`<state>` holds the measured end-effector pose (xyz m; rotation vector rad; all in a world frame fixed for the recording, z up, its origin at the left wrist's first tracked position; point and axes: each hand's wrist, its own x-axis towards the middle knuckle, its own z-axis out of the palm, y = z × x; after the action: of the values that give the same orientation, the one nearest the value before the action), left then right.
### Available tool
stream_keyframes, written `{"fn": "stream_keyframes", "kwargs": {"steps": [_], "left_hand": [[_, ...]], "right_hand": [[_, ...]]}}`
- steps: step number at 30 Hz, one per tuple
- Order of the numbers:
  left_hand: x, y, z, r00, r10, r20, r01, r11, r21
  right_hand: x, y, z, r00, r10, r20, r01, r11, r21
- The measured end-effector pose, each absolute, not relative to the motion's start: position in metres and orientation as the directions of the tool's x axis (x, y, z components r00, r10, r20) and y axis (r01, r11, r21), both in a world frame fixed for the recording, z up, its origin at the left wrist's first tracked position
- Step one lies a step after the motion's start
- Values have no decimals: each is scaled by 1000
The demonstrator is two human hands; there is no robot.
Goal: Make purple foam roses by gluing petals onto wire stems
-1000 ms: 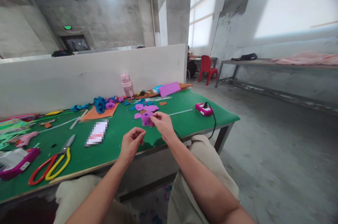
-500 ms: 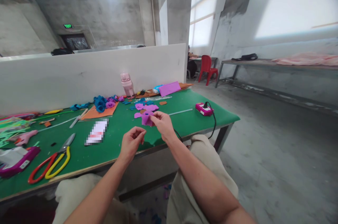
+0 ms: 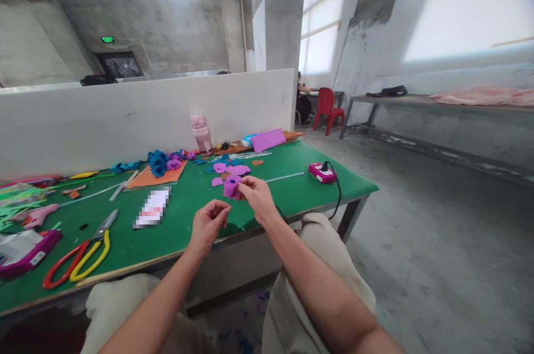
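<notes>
My right hand [image 3: 258, 197] pinches a purple paper flower [image 3: 231, 187], which has a dark blue spot at its centre. Lower and to the left, my left hand [image 3: 207, 224] has its fingers curled in a pinch; whatever lies between the fingertips, if anything, is hidden. Loose purple paper petals [image 3: 238, 170] lie on the green table just beyond the flower, among dark blue scraps [image 3: 225, 159]. Farther left, finished-looking blue paper flowers [image 3: 158, 163] and purple ones [image 3: 174, 163] rest on an orange sheet [image 3: 152, 179].
Red-and-yellow-handled scissors [image 3: 89, 254] lie at the front left, near a pink glue gun [image 3: 40, 215]. A pink bottle [image 3: 202, 134] stands by the white partition [image 3: 137, 120]. A magenta power strip [image 3: 322, 173] with a black cord is at the right. A person sits in the background.
The purple flower in my right hand has turned slightly, and a petal that stuck out to its left now appears separate on the table. Both hands stay nearly in place.
</notes>
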<state>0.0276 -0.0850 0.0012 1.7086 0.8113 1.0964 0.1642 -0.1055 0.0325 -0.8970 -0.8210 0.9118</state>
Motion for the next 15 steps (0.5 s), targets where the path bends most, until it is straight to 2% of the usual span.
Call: {"fn": "stream_keyframes", "kwargs": {"steps": [15], "left_hand": [[29,-89,5,347,881,321,43,-357,933]], "right_hand": [[160,-114,35,315,920,233,-346,340,-875]]}}
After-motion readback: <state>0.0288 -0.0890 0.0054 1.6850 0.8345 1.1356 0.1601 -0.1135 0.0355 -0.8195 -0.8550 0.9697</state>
